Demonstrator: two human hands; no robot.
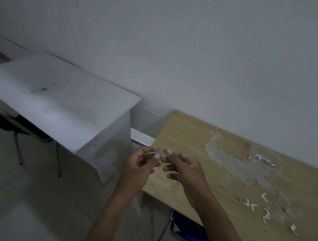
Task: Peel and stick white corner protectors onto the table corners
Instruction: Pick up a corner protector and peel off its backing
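Both hands — left hand (138,165) and right hand (184,169) — pinch one small corner protector (159,154) in curled fingers above the wooden worktop (201,136)'s near-left corner — a slip could drop it or foul its adhesive

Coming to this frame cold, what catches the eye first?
Two bare hands, left hand and right hand, meet mid-frame, pinching a small pale corner protector. They hover over the near-left corner of the worn wooden table, where white peeled scraps lie scattered at right.
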